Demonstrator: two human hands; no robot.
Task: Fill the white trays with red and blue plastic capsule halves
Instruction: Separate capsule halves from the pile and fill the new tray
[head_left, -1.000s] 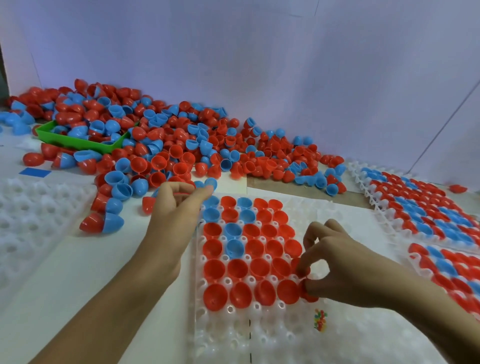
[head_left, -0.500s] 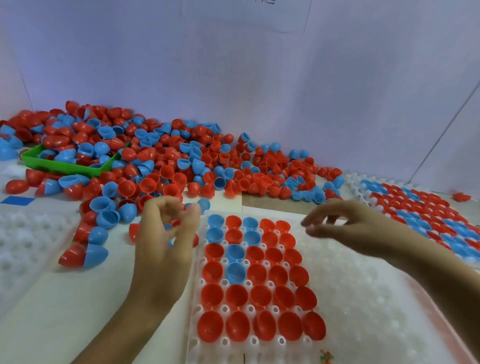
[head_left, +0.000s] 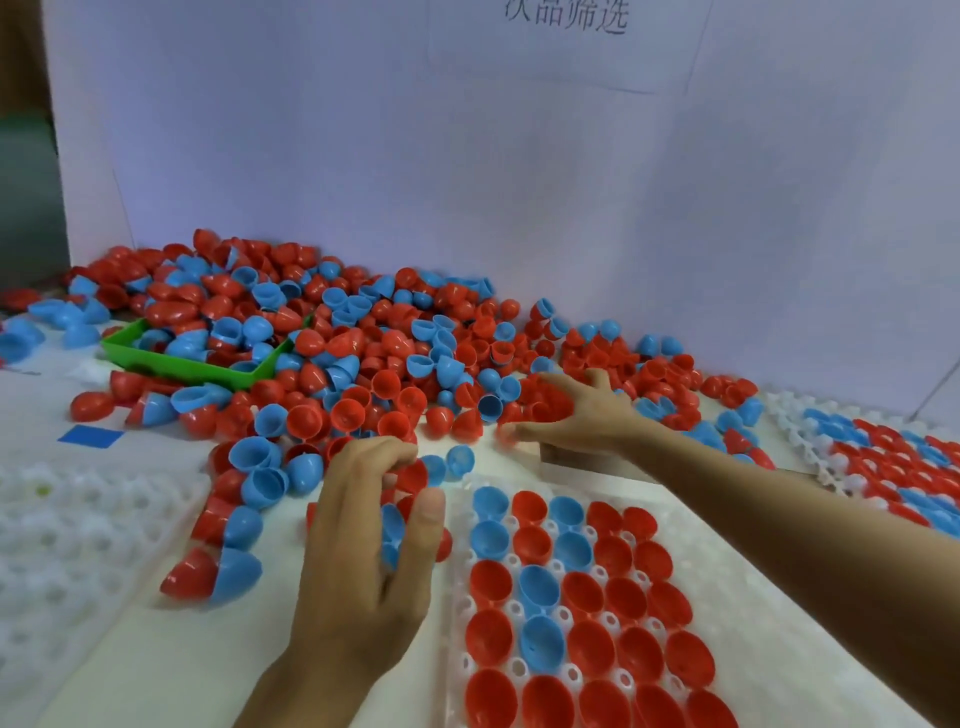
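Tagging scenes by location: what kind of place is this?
Likely a sorting or packing bench in a small workshop: a big loose pile of capsule halves, white trays filled by hand in rows, and a printed sign on the backboard.

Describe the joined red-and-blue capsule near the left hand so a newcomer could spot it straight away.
Start at the centre tray, the one partly filled with halves. Go left past the left hand to the bare white table. There lies the capsule, on its side, red half left, blue half right; it is the nearest piece to the camera, and unlike the loose cups around it, it is closed.
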